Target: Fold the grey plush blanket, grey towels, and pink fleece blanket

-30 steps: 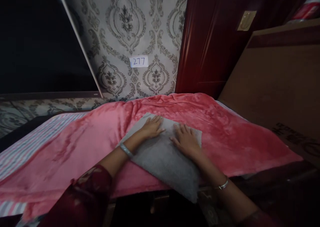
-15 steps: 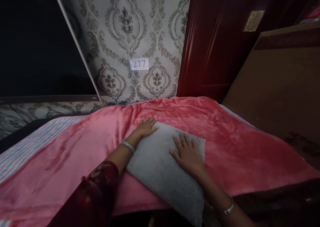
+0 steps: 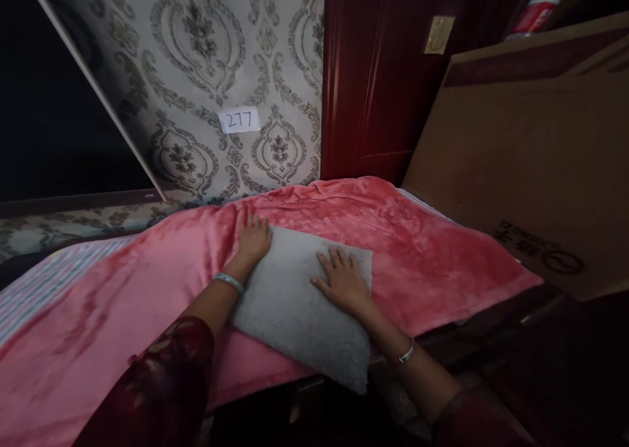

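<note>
Head view: a grey, four-sided fuzzy cloth (image 3: 299, 303) lies at lower centre on a pink plush blanket (image 3: 422, 263). The left hand (image 3: 254, 239), at its upper-left corner, and right hand (image 3: 344, 284), upon it, are extended, grip released. Apparent step: smoothing; further strokes call for even palm pressure.

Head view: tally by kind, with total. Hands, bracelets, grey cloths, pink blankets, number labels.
Left hand, right hand: 2
Left-wrist bracelet, right-wrist bracelet: 2
Grey cloth: 1
Pink blanket: 1
Number label: 1
Total: 7
</note>
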Demonstrator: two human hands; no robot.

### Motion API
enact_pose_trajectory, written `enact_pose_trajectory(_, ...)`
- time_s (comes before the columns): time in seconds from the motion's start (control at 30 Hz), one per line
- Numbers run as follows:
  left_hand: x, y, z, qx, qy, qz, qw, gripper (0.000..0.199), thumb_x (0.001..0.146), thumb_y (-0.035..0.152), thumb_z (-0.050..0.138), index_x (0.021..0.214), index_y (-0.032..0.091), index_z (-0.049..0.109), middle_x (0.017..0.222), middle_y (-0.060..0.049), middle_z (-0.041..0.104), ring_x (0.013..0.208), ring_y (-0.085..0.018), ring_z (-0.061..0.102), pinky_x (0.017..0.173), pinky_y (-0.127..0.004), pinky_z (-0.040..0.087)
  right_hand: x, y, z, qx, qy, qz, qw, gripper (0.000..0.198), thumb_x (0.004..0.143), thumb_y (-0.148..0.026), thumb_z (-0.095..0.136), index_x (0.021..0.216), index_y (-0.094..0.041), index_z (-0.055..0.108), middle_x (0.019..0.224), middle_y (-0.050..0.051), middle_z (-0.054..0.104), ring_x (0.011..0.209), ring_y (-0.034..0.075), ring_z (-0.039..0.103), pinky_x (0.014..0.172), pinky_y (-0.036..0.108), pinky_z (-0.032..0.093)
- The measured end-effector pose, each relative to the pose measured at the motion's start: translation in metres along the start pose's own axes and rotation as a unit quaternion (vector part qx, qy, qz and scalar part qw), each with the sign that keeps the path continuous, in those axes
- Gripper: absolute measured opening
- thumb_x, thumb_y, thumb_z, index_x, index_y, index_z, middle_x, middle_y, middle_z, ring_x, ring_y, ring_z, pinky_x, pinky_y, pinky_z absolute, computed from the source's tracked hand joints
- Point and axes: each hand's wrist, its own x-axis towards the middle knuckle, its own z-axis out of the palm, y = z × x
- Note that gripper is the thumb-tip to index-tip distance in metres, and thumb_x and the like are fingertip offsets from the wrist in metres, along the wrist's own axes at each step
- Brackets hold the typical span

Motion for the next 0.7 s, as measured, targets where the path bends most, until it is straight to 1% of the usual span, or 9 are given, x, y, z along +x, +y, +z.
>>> enact_pose_trajectory(0.07, -0.005, 0.021, -0.009, -0.001, 0.01, 0.057, 0.998, 0.057, 0.098, 0.031, 0.036, 0.149, 0.01, 0.046, 0.157, -0.023, 0.041, 0.149, -0.037, 0.032, 0.121, -0.062, 0.017, 0.003, 0.006, -0.006, 0.015, -0.003, -0.002, 1.0, 0.068, 0.102, -0.052, 0.041, 0.16, -0.018, 0.031, 0.165, 0.015, 0.026, 0.153, 0.032, 0.021, 0.122, 0.053, 0.016)
enact_pose_trajectory(0.13, -0.01, 0.048, -0.013, -0.039, -0.022, 0.128, 0.991, 0.057, 0.098, 0.032, 0.037, 0.151, 0.013, 0.044, 0.159, -0.019, 0.04, 0.15, -0.034, 0.032, 0.122, -0.059, 0.02, 0.006, 0.016, -0.012, 0.023, 0.02, 0.018, 0.999, 0.061, 0.104, -0.04, 0.035, 0.159, -0.013, 0.033, 0.163, 0.015, 0.031, 0.151, 0.028, 0.026, 0.122, 0.048, 0.02)
enact_pose_trajectory(0.2, -0.016, 0.08, -0.012, -0.084, -0.056, 0.2, 0.974, 0.059, 0.098, 0.035, 0.038, 0.153, 0.014, 0.04, 0.162, -0.017, 0.037, 0.151, -0.031, 0.031, 0.123, -0.056, 0.021, 0.007, 0.026, -0.015, 0.017, 0.061, 0.062, 0.996, 0.058, 0.104, -0.031, 0.03, 0.157, -0.009, 0.036, 0.161, 0.016, 0.035, 0.15, 0.027, 0.029, 0.122, 0.046, 0.02)
enact_pose_trajectory(0.3, -0.027, 0.121, -0.003, -0.125, -0.092, 0.29, 0.944, 0.06, 0.099, 0.037, 0.037, 0.155, 0.016, 0.036, 0.163, -0.016, 0.035, 0.152, -0.03, 0.03, 0.122, -0.057, 0.023, 0.005, 0.038, -0.006, -0.01, 0.086, 0.115, 0.99, 0.058, 0.102, -0.028, 0.03, 0.155, -0.005, 0.038, 0.161, 0.019, 0.035, 0.15, 0.029, 0.028, 0.121, 0.047, 0.021)
enact_pose_trajectory(0.4, -0.037, 0.144, 0.009, -0.127, -0.106, 0.322, 0.932, 0.058, 0.1, 0.035, 0.033, 0.154, 0.016, 0.039, 0.161, -0.016, 0.038, 0.152, -0.03, 0.03, 0.121, -0.06, 0.023, 0.001, 0.041, 0.008, -0.014, 0.07, 0.132, 0.989, 0.058, 0.102, -0.029, 0.03, 0.155, -0.008, 0.038, 0.162, 0.017, 0.033, 0.151, 0.029, 0.027, 0.12, 0.047, 0.025)
enact_pose_trajectory(0.5, -0.039, 0.146, 0.015, -0.123, -0.108, 0.32, 0.933, 0.058, 0.101, 0.036, 0.031, 0.154, 0.015, 0.04, 0.161, -0.016, 0.039, 0.152, -0.029, 0.029, 0.123, -0.059, 0.021, -0.001, 0.041, 0.013, -0.01, 0.064, 0.131, 0.989, 0.059, 0.102, -0.029, 0.03, 0.157, -0.008, 0.036, 0.163, 0.015, 0.031, 0.152, 0.029, 0.025, 0.12, 0.047, 0.025)
enact_pose_trajectory(0.57, -0.033, 0.137, 0.016, -0.124, -0.113, 0.32, 0.932, 0.059, 0.101, 0.043, 0.033, 0.155, 0.019, 0.039, 0.163, -0.014, 0.036, 0.153, -0.029, 0.028, 0.123, -0.058, 0.02, -0.001, 0.041, 0.012, -0.011, 0.064, 0.126, 0.99, 0.06, 0.102, -0.029, 0.03, 0.157, -0.006, 0.036, 0.163, 0.016, 0.032, 0.152, 0.03, 0.025, 0.12, 0.046, 0.025)
enact_pose_trajectory(0.63, -0.019, 0.117, 0.015, -0.122, -0.124, 0.295, 0.94, 0.062, 0.1, 0.052, 0.035, 0.155, 0.024, 0.039, 0.164, -0.013, 0.034, 0.153, -0.031, 0.027, 0.122, -0.06, 0.019, -0.001, 0.041, 0.01, -0.01, 0.06, 0.124, 0.99, 0.06, 0.101, -0.029, 0.03, 0.156, -0.006, 0.037, 0.163, 0.017, 0.032, 0.151, 0.029, 0.026, 0.121, 0.045, 0.024)
enact_pose_trajectory(0.7, -0.002, 0.089, 0.016, -0.108, -0.141, 0.239, 0.955, 0.063, 0.099, 0.056, 0.036, 0.155, 0.027, 0.04, 0.164, -0.012, 0.033, 0.153, -0.033, 0.026, 0.121, -0.062, 0.018, 0.0, 0.042, 0.01, -0.01, 0.057, 0.128, 0.99, 0.06, 0.101, -0.029, 0.03, 0.157, -0.006, 0.036, 0.163, 0.016, 0.031, 0.151, 0.029, 0.026, 0.121, 0.044, 0.024)
